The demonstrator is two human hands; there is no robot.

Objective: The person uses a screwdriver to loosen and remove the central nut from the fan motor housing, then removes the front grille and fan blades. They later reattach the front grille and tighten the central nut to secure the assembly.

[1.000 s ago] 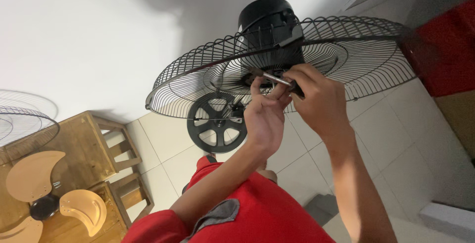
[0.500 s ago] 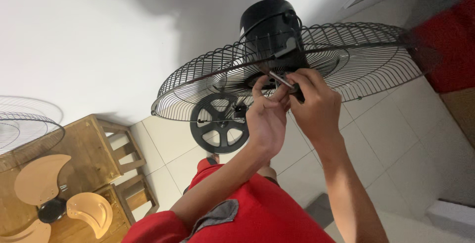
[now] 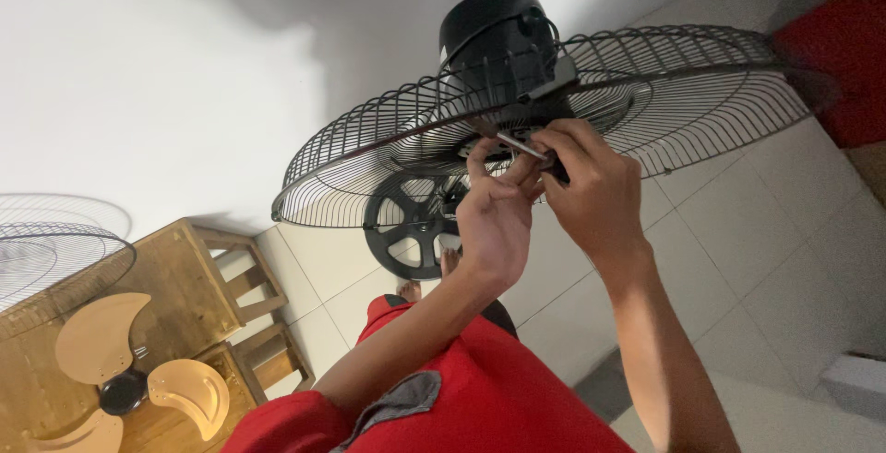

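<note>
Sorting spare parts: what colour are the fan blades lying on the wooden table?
Pale beige fan blades on a dark hub, clearest in the head view.

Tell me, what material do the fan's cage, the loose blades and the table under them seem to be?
Fan cage: thin dark wire, likely painted metal. Loose blades: smooth, cream, slightly glossy, probably plastic. Table: visible grain and brown slats, apparently wood.
</note>
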